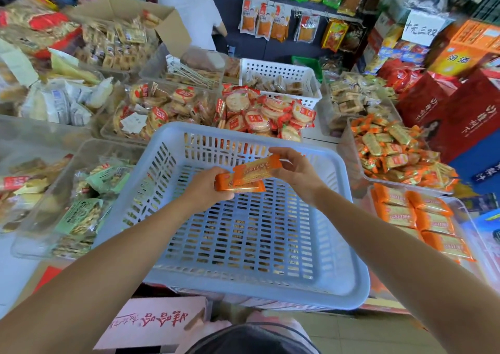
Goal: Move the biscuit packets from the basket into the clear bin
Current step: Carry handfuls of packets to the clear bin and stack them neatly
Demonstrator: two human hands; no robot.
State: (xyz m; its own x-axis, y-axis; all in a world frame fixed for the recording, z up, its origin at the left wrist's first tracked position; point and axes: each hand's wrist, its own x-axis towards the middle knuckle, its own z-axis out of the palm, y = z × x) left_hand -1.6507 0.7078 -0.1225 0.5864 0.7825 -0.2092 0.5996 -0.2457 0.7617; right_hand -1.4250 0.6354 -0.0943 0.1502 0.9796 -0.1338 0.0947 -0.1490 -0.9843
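Both hands are over the basket [216, 129], each with an orange biscuit packet. The left hand [205, 188] grips the lower packet [243, 189], fingers curled round its left end. The right hand [296, 173] pinches the upper packet [257, 171] at its right end between thumb and fingertips. The upper packet lies tilted across the lower one and touches it. Both are held in the air above the basket's slatted floor, nearer its far wall than its near rim.

The clear bin [476, 237] stands just beside the basket on the right. Inside it, orange packets [397, 214] of the same kind lie flat in rows.

Beyond that bin is a second clear bin [349, 148], heaped with small orange-wrapped snacks. Behind the basket is a pile of round crackers [259, 112] in red-edged wrappers. Farther back a white basket [276, 69] holds brown biscuits. To the left of the basket, a bin holds green packs [86, 210].

Red boxes [446, 110] are stacked at the far right. An open cardboard box [173, 29] sits at the back left, with a person in a white shirt [194, 10] just beyond it. Snack packs [270, 23] hang on the rear wall. A pink box [154, 324] lies below the basket's near edge.
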